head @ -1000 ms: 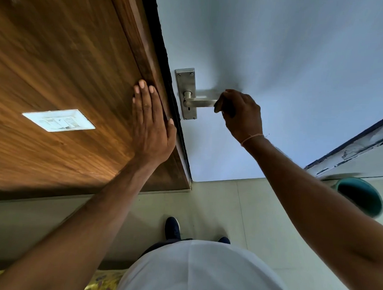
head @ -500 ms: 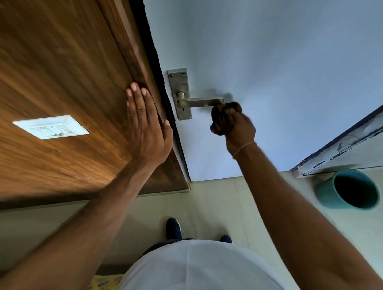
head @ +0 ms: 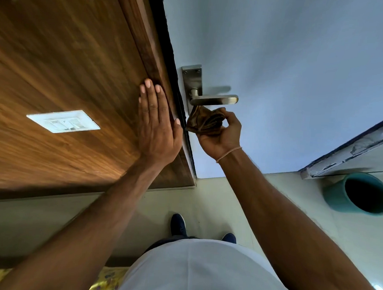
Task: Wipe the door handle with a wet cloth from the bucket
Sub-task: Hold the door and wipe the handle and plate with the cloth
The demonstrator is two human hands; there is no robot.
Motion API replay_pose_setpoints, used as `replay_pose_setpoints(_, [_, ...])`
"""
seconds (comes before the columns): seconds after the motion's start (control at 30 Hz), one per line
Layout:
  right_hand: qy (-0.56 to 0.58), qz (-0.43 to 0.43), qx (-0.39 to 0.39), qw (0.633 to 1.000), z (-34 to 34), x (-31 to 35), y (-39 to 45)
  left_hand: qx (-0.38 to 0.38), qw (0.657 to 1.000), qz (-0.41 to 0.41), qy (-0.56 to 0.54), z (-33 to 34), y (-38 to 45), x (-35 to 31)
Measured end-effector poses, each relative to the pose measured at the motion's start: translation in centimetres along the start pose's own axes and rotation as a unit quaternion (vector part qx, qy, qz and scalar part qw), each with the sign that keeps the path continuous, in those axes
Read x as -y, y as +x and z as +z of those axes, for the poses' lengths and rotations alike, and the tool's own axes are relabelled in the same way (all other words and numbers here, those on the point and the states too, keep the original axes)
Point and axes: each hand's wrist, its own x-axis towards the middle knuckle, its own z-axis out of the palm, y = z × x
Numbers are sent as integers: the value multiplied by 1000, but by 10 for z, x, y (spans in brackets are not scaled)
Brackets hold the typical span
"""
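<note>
A steel lever door handle (head: 214, 99) on its backplate sticks out from the pale blue door (head: 288, 72). Just beneath the lever, my right hand (head: 221, 137) grips a bunched brown cloth (head: 206, 121); the cloth's top edge touches the underside of the lever near the backplate. My left hand (head: 156, 123) lies flat, fingers together, against the wooden panel (head: 69, 62) beside the door's edge. A teal bucket (head: 357, 192) stands on the floor at the right, its inside dark.
A white switch plate (head: 63, 121) is set in the wooden panel. A second door frame with chipped paint (head: 348, 149) runs above the bucket. My two dark shoes (head: 178, 224) stand on the light tiled floor (head: 207, 202).
My right hand has slid off the lever's tip, dropped below it and moved left toward the backplate with the cloth. My left hand has stayed flat on the wood.
</note>
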Motion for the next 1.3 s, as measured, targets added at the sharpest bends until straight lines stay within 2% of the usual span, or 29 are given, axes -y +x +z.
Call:
replay_pose_setpoints(0.23, [-93, 13, -16, 995, 23, -11, 15, -2, 1000, 1, -3, 0, 0, 1])
replay_pose_setpoints(0.43, [-31, -18, -35, 999, 21, 9, 15, -9, 999, 14, -33, 1, 0, 4])
replay_pose_setpoints(0.57, [-60, -4, -27, 998, 25, -13, 24, -14, 999, 14, -45, 2, 1, 4])
replay_pose_setpoints(0.77, [-49, -52, -70, 995, 15, 15, 17, -17, 999, 23, -35, 3, 0, 8])
replay_pose_setpoints(0.9, [-66, -41, -66, 995, 25, -7, 12, -20, 999, 15, -34, 5, 1, 3])
replay_pose_setpoints(1.07, [-45, -81, -127, 988, 18, 22, 9, -22, 999, 14, -41, 8, 1, 1])
replay_pose_setpoints(1.2, [6, -71, -96, 993, 17, 29, 2, -27, 999, 7, -40, 9, 2, -1])
replay_pose_setpoints(1.3, [-35, -70, -91, 993, 28, 4, 3, -30, 999, 5, -40, 11, 3, -3])
